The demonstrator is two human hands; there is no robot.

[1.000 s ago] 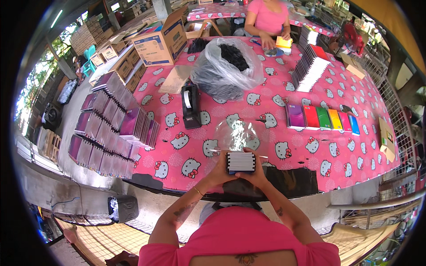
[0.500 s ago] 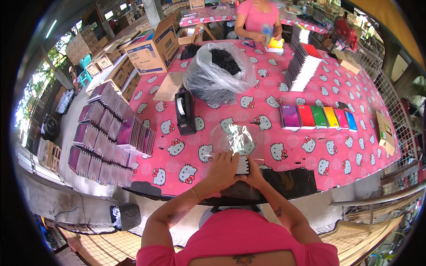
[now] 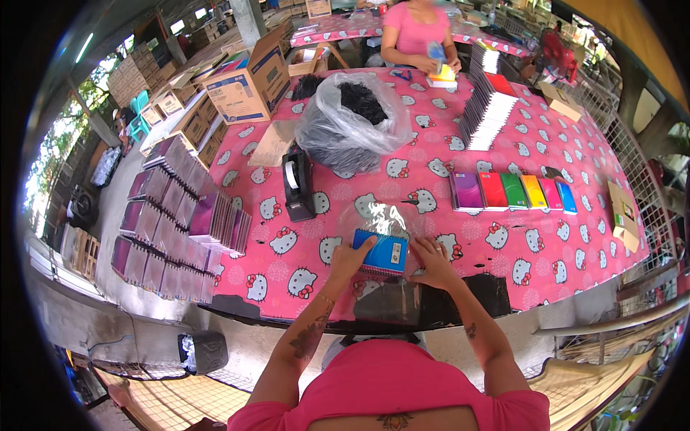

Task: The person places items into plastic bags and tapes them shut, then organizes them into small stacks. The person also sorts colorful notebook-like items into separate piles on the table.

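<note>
A small spiral notebook with a blue cover, seemingly the top one of a stack, lies flat at the near middle of the table. Beneath and around it spreads a clear plastic sheet, with a glare patch beyond the notebook. My left hand grips the notebook's left side, thumb on the cover and fingers mostly hidden along the edge. To the right of it, my right hand is open, fingers stretched over the plastic and apart from the notebook.
A black tape dispenser stands left, near a plastic bag of black pieces. Stacked purple notebooks line the left edge. Colourful notebooks form a row at right; a tall notebook stack stands behind. A co-worker handles notebooks opposite.
The stack, earlier held on edge between both hands, now lies flat with its blue cover up. My right hand has let go and moved right; my left hand stays on it.
</note>
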